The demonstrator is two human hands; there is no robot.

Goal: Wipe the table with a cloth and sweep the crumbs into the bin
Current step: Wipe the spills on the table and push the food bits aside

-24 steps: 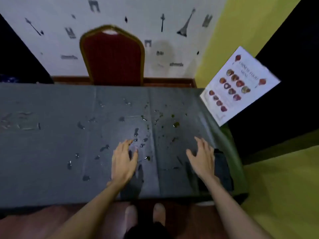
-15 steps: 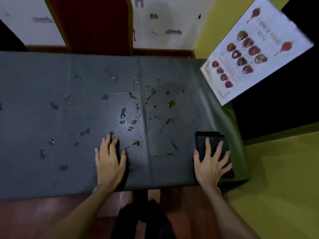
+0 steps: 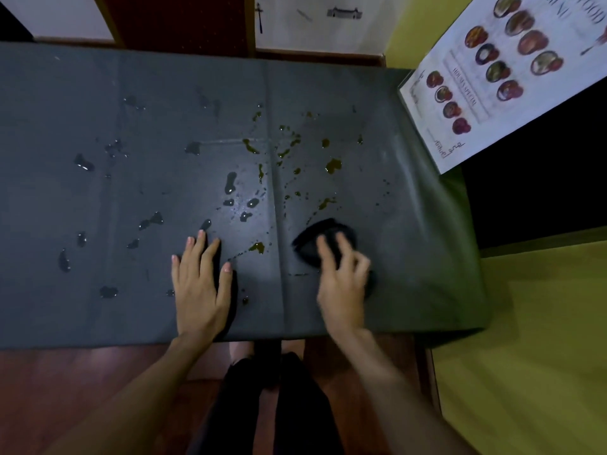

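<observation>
A dark grey table (image 3: 98,290) fills the view, spotted with clear water drops (image 3: 230,183) and brownish spills (image 3: 333,165) around its middle. My right hand (image 3: 341,284) presses on a dark cloth (image 3: 315,236) near the front right of the table; the hand is blurred by motion. The cloth bunches out beyond the fingertips, close to a brown streak (image 3: 325,203). My left hand (image 3: 200,280) lies flat on the table, fingers spread, holding nothing. No bin is in view.
A red chair (image 3: 177,24) stands behind the far edge against the white wall. A laminated food menu (image 3: 492,80) hangs at the right end of the table. My legs (image 3: 272,405) and a wooden floor lie below the near edge.
My right hand has slid the cloth left from the table's right front corner toward the middle. The cloth is now bunched. The view has tilted further down. My left hand stays flat.
</observation>
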